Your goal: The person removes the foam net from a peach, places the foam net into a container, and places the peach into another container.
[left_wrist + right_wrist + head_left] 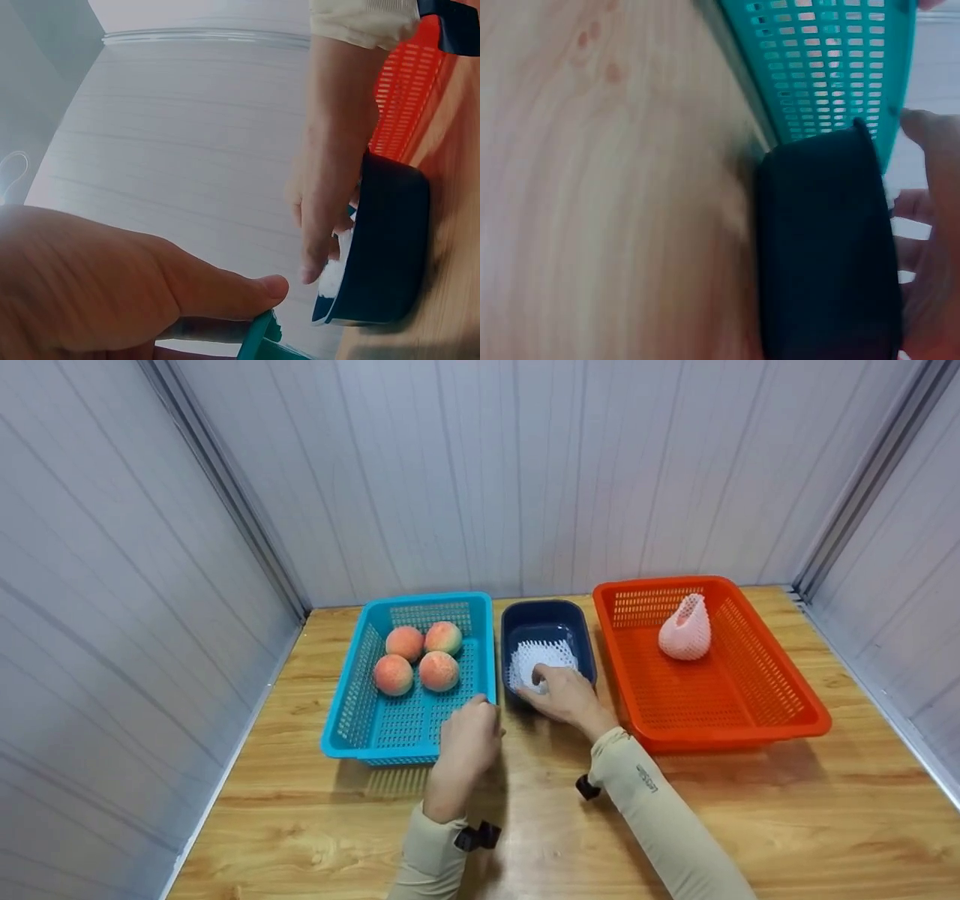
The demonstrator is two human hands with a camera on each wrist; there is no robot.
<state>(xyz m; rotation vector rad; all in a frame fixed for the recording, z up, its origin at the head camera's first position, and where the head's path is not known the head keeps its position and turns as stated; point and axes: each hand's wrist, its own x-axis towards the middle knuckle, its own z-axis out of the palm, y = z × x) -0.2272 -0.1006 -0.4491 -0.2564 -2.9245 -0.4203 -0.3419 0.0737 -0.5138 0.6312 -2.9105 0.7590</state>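
In the head view my right hand (568, 695) reaches into a navy container (545, 611) with its fingertips at the white foam net (541, 657) lying inside. Thumb and forefinger stand apart over the net. The left wrist view shows the right hand's fingers (319, 247) pointing down past the container's rim. My left hand (470, 735) is at the near right corner of a blue basket (409, 739). Its straight thumb (240, 292) ends right by the basket's rim, and its other fingers are partly hidden.
Several peaches (405, 643) lie in the blue basket. To the right stands an orange basket (705, 733) with a pink foam net (686, 631) in it, bulging at the bottom. A pale panel wall (480, 480) rises behind the wooden table (555, 825).
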